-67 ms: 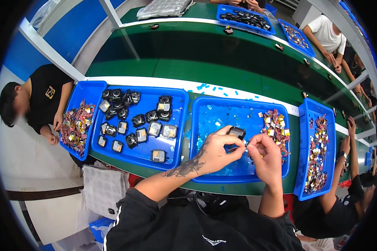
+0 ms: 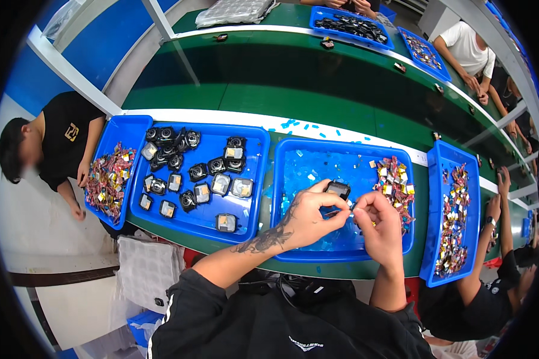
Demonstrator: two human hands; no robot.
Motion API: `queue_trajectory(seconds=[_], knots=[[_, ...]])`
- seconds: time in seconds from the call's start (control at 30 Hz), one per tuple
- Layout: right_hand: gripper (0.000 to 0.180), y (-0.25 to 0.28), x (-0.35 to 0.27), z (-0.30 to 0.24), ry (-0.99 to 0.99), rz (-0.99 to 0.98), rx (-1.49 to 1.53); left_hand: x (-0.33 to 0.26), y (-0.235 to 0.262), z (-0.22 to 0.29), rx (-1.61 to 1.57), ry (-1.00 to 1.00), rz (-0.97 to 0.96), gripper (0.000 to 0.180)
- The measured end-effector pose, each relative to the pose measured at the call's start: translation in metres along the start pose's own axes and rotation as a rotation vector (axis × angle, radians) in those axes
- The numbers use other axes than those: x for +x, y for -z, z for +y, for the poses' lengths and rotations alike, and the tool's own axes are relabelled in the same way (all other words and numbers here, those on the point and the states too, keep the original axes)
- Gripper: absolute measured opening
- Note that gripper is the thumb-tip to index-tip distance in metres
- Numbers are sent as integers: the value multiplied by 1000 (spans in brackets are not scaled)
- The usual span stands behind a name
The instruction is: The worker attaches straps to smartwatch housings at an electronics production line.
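Observation:
Both my hands meet over the blue tray [image 2: 281, 227] in front of me. My left hand [image 2: 311, 216] is closed around a small black square module [image 2: 339, 189] with a grey face, which shows beyond the fingers. Its thumb and forefinger are pinched together. Right beside them, the fingertips of my right hand [image 2: 380, 224] are pinched too, nearly touching the left ones; what they hold is too small to make out. A heap of small pink, white and yellow parts [image 2: 395, 182] lies at the tray's right side, and blue film bits cover its bottom.
To the left, a blue tray [image 2: 260, 179] holds several black modules [image 2: 202, 192]. Blue bins of small coloured parts stand at far left [image 2: 135, 122] and right [image 2: 431, 239]. A green conveyor [image 2: 281, 90] runs beyond a white rail. Co-workers sit on both sides and opposite.
The left co-worker's near hand has moved down and slightly right. Small parts on the far side of the conveyor have shifted slightly right. My hands hold nearly the same pose.

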State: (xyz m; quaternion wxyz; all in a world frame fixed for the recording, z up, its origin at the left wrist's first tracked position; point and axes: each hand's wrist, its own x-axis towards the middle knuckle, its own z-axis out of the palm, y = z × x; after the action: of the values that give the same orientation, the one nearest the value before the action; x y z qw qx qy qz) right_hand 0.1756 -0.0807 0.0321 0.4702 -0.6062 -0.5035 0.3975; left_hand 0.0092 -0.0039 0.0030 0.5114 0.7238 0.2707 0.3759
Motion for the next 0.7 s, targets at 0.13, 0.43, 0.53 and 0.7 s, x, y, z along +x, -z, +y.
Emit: queue_trajectory(seconds=[0.13,0.43,0.53,0.7], knots=[[7,-3,3,0,3,91,177,0,-1,1,-35,40,-19,11],[8,6,4,-7,309,-47,-436,-1,0,-3,30,70,-46,9],[10,8,-6,-6,347,-88,-516,0,0,-3,-119,179,-11,9],[25,19,-6,5,173,37,-407,1,5,-5,-394,274,-133,9]])
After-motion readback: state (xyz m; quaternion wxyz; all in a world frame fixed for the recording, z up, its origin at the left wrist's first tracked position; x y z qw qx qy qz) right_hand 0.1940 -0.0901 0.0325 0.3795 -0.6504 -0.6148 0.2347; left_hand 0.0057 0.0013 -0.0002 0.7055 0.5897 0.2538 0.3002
